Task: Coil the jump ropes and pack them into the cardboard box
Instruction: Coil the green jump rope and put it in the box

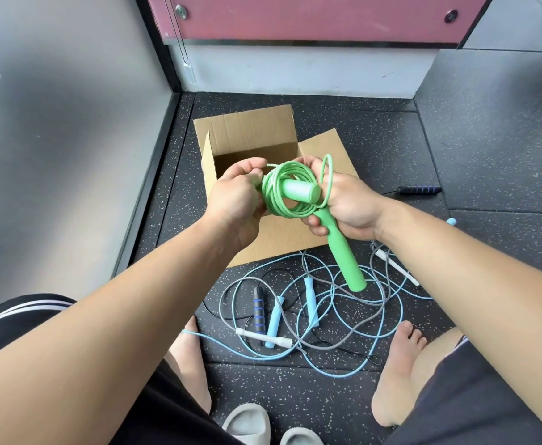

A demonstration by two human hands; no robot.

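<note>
A green jump rope (282, 194) is wound into a coil in front of me, above the open cardboard box (247, 136). My left hand (236, 200) grips the coil's left side and pinches a strand of cord. My right hand (343, 203) holds the coil's right side and one green handle (343, 252), which points down towards me. The other green handle (300, 191) pokes through the middle of the coil. What lies inside the box is hidden by my hands.
Several loose ropes lie tangled on the dark speckled floor: light blue handles (311, 300), a black and blue handle (258, 308), white handles (263, 337). Another black and blue handle (420, 190) lies at right. My bare feet (394, 374) and grey slippers (247, 423) are near.
</note>
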